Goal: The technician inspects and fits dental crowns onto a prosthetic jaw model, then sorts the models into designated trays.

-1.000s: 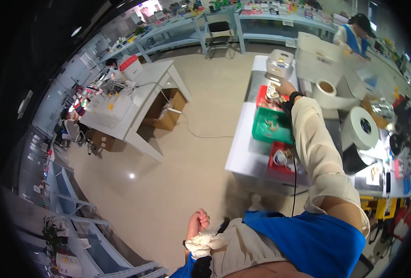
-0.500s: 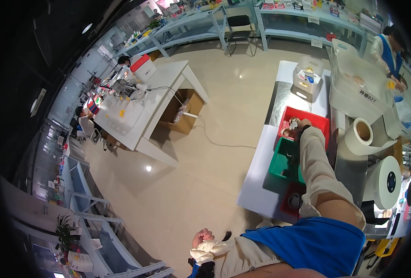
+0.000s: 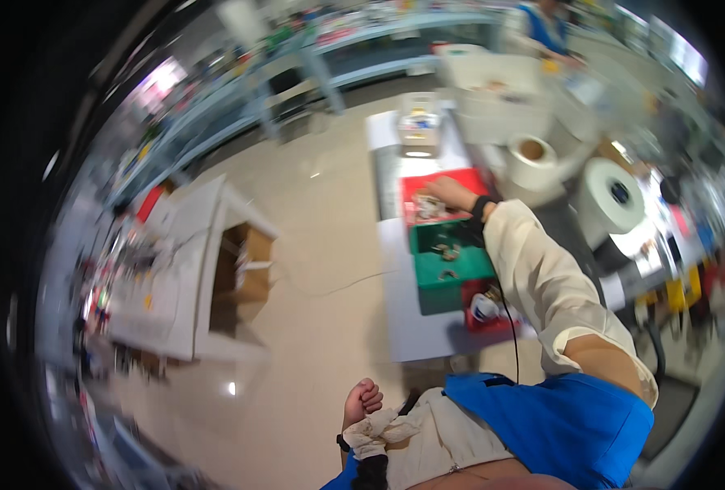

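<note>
My right hand (image 3: 452, 193) reaches over a red bin (image 3: 464, 178), its fingers bent down and drawn together at small white and brown pieces (image 3: 429, 206). Whatever lies between those fingertips is hidden, and the picture is blurred. A dark band circles that wrist, and a thin black cord runs down from it. Just nearer than the red bin stands a green bin (image 3: 440, 294) with a few small pieces (image 3: 447, 251) on its bottom. My left hand (image 3: 363, 398) hangs away from the table, closed in a fist with nothing visible in it.
A smaller red bin (image 3: 493, 325) holding a white object stands in front. A clear bin (image 3: 419, 122) sits at the table's far end. To the right are large white rolls (image 3: 610, 200) and a translucent tub (image 3: 493, 102); a co-worker (image 3: 542, 28) stands beyond. Leftward is a white table (image 3: 166, 286).
The view has swung right, so the bins appear further left. My right hand stays at the red bin, and more of the green bin shows. My left hand remains a fist.
</note>
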`<state>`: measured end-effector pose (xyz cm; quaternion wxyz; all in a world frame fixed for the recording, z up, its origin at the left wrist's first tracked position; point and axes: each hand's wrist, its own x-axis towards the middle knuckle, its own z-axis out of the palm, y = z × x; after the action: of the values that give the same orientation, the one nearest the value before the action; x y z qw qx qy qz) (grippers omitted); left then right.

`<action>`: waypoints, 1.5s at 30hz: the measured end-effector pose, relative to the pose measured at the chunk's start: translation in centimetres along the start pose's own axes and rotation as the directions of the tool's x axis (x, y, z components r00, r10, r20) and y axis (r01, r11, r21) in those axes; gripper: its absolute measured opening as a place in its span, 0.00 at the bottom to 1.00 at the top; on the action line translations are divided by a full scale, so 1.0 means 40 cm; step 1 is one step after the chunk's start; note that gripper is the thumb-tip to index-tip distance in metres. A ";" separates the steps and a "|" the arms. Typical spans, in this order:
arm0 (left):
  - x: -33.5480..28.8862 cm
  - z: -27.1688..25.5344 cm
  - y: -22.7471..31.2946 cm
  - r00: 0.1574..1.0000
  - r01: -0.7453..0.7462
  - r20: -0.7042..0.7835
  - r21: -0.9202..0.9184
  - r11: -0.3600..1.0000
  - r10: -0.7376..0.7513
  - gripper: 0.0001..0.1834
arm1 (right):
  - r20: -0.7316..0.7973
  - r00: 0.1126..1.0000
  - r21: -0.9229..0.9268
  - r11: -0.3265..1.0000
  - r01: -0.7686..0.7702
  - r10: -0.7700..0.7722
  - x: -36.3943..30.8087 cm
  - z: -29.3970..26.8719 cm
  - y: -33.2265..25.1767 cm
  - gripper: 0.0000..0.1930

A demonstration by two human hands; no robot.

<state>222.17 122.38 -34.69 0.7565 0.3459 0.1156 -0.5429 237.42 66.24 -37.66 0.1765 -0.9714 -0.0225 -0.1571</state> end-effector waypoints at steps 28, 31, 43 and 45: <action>-0.959 1.179 -1.185 -0.366 -0.256 0.925 0.005 0.967 -0.101 0.28 | -0.801 0.575 -0.153 0.870 -0.469 0.169 -2.000 -1.088 -2.210 0.26; -1.065 1.218 -1.379 -0.425 -0.173 0.898 0.041 0.984 -0.112 0.28 | -0.809 0.565 -0.193 0.836 -0.513 0.160 -2.161 -1.150 -2.249 0.26; -1.144 1.485 -2.025 -0.572 -0.104 0.793 0.181 0.978 -0.208 0.29 | -0.845 0.533 -0.270 0.832 -0.485 0.037 -2.736 -1.374 -2.025 0.25; -1.153 1.540 -2.131 -0.578 -0.068 0.778 0.256 0.964 -0.248 0.30 | -0.864 0.498 -0.236 0.822 -0.519 0.066 -2.811 -1.431 -2.000 0.25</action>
<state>115.27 102.01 1.97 0.3579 -0.2671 -0.6298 -0.6355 105.68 122.47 4.82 -0.0495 -0.7804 0.2729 -0.5604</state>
